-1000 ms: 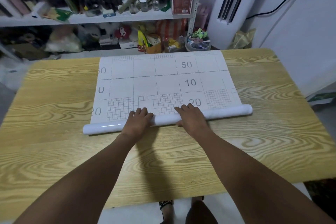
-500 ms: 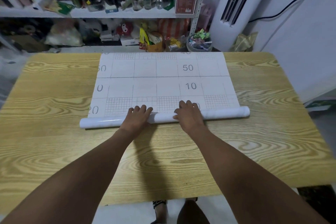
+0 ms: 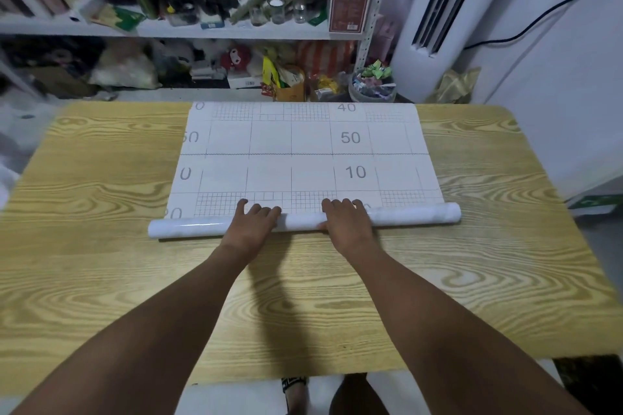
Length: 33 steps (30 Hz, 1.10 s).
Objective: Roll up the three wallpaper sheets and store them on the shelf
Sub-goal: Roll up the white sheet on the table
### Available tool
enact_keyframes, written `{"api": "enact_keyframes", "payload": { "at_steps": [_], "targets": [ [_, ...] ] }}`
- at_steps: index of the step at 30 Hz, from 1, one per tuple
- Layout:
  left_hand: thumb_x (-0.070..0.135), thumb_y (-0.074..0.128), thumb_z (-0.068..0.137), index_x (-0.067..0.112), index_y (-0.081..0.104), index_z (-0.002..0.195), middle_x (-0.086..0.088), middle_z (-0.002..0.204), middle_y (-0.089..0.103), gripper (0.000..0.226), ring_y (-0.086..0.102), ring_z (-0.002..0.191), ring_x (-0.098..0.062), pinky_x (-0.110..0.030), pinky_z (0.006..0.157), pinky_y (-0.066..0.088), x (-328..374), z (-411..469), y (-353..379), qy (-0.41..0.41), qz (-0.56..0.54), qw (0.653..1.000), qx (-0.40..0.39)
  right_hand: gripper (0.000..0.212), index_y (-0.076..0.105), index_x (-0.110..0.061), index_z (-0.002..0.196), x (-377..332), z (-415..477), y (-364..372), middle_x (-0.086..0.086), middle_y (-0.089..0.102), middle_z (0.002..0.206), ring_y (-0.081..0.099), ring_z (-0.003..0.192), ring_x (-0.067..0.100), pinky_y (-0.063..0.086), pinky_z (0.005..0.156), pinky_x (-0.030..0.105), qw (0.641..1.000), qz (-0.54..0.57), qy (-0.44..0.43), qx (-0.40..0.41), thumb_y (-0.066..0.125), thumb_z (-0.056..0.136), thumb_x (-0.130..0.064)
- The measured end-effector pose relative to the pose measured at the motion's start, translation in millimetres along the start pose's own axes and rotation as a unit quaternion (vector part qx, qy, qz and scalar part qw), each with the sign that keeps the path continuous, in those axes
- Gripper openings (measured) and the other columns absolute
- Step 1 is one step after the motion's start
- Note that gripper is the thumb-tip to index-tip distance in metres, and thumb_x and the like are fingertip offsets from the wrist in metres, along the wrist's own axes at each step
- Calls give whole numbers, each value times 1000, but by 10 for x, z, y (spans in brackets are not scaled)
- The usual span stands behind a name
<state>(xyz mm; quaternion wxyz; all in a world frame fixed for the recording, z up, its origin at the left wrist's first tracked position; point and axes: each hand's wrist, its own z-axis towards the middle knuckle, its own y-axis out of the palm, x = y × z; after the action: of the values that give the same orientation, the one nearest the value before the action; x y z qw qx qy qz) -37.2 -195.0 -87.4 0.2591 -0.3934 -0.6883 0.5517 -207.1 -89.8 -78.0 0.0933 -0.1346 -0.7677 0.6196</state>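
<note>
Cluttered white metal shelf [image 3: 175, 31] w/ jars, boxes & bags stands behind yellow wood-grain table [image 3: 101, 280]. White gridded wallpaper sheet [image 3: 303, 152] lies mid-table, near edge wound into a glossy white roll [image 3: 188, 227]. Left hand [image 3: 251, 227] & right hand [image 3: 347, 224] press flat on roll, fingers spread, not clasping it.

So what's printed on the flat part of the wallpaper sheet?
A grey grid with numbers 40, 50 and 10 on the white wallpaper sheet, clearest in the head view.
</note>
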Motion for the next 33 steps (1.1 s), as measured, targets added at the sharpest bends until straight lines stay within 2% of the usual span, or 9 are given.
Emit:
{"api": "enact_keyframes", "payload": {
  "at_steps": [4,7,8,12,15,18,22,28,33],
  "targets": [
    [11,49,89,18,31,140,-3,143,32,54,32,132,-22,-42,112,19,26,-5,-5,5,2,1000,11,29,49,-16,122,22,18,19,3,48,127,42,118,23,31,99,35,1000,-2,-7,5,45,99,-33],
    [29,75,75,18,56,120,-6,119,51,49,52,109,-25,-38,86,45,56,8,-20,-17,19,1000,14,25,52,-17,121,30,21,47,3,47,125,43,115,23,33,92,34,1000,3,-8,-1,48,99,-28],
    [28,78,72,17,58,115,-6,113,53,49,55,103,-25,-36,79,47,65,4,-28,-25,21,999,9,25,52,-17,121,37,21,58,3,47,124,43,115,22,34,90,33,1000,7,-11,-5,49,98,-25],
    [8,52,89,12,39,135,-9,129,41,48,39,121,-28,-36,91,37,96,37,5,-23,-27,999,-5,32,46,-15,130,68,10,83,5,48,125,45,115,23,35,89,31,999,25,-26,-10,47,99,-22],
    [16,49,94,12,29,142,-8,133,41,52,35,125,-27,-37,96,35,91,81,-23,-27,-69,997,-11,45,37,-13,136,53,-3,89,6,54,123,51,111,24,36,90,32,999,35,-17,-2,53,97,-29],
    [24,47,96,12,33,136,-7,129,47,44,39,121,-26,-36,95,36,84,85,-69,-24,-105,994,-29,46,42,-12,126,34,0,104,5,58,116,53,106,23,36,88,31,999,30,-8,-4,63,90,-32],
    [23,39,99,13,39,127,-7,124,52,29,42,117,-26,-35,92,35,77,65,-81,-18,-78,996,-33,45,47,-12,124,13,0,94,5,51,122,46,114,23,34,95,33,1000,6,-12,-1,58,91,-40],
    [1,40,93,12,39,131,-9,128,41,40,41,115,-27,-35,93,35,72,24,-61,-17,-87,996,-19,35,50,-13,125,-7,-9,41,5,46,126,42,116,23,35,91,33,1000,-5,-8,-9,51,96,-32],
    [27,39,99,15,34,140,-10,134,32,43,31,125,-28,-36,100,31,95,17,-82,-16,-69,997,-17,38,38,-15,135,-27,-29,-1,5,53,122,47,113,25,36,89,34,1000,14,-27,-3,47,99,-25]
  ]
}}
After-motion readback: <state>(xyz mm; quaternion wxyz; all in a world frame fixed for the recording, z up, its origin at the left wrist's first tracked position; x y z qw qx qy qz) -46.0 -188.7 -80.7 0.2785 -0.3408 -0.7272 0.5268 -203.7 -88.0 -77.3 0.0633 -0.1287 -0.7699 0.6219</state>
